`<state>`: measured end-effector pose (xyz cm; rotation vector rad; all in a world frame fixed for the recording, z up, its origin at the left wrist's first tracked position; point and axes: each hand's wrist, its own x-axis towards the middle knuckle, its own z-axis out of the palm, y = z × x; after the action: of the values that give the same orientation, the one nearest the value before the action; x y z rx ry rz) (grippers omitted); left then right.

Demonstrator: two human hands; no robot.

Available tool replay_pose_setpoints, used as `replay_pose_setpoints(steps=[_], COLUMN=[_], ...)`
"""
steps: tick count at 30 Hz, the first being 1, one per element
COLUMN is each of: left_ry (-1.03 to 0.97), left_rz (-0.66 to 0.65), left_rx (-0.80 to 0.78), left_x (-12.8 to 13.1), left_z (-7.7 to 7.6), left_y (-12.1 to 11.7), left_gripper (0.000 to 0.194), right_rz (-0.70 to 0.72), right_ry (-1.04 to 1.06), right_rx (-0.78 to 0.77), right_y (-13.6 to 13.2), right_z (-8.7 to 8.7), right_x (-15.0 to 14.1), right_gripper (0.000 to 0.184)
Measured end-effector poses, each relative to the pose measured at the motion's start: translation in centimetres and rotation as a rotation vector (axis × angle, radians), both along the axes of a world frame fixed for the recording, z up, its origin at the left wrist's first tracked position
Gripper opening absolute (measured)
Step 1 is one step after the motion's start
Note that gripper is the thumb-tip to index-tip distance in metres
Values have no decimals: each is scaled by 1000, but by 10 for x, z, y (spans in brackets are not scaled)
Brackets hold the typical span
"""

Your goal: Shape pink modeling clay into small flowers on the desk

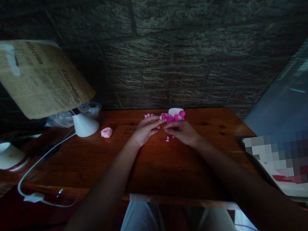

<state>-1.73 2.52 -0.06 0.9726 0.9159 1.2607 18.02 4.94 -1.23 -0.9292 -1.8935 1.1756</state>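
My left hand (146, 130) is over the wooden table, its fingers bent and close together. Its fingertips reach a light pink piece of what looks like modelling clay (163, 116). Across from it, my right hand (183, 131) has its fingers pinched; whatever may be between them is too small to make out. Just beyond the right fingers lie magenta pieces (175, 118), beside a white piece (175, 110). Behind the left hand shows another pink piece (148, 115), partly covered. Small pink bits (167, 138) are on the table below the fingertips.
A pink lump (106, 132) sits left of my hands, near the lamp's white base (86, 125). The lamp's newsprint shade (39, 77) leans over it. A white cord (27, 174) runs off the table edge. A brick wall (151, 51) rises behind; a white cup-like container (2, 156) stands far left.
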Motion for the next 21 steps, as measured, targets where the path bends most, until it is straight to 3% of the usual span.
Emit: replay_pose_setpoints(steps=[15, 21], left_ry=[-17, -21], left_rz=[-23, -33], left_rx=[34, 54], left_x=[0, -1], left_z=[0, -2], left_y=[-1, 1], left_gripper=[26, 28], right_rz=[39, 61], right_ry=[150, 212], right_rx=[56, -22], right_y=[0, 0], right_z=[8, 8], right_x=[2, 0], right_gripper=[17, 20])
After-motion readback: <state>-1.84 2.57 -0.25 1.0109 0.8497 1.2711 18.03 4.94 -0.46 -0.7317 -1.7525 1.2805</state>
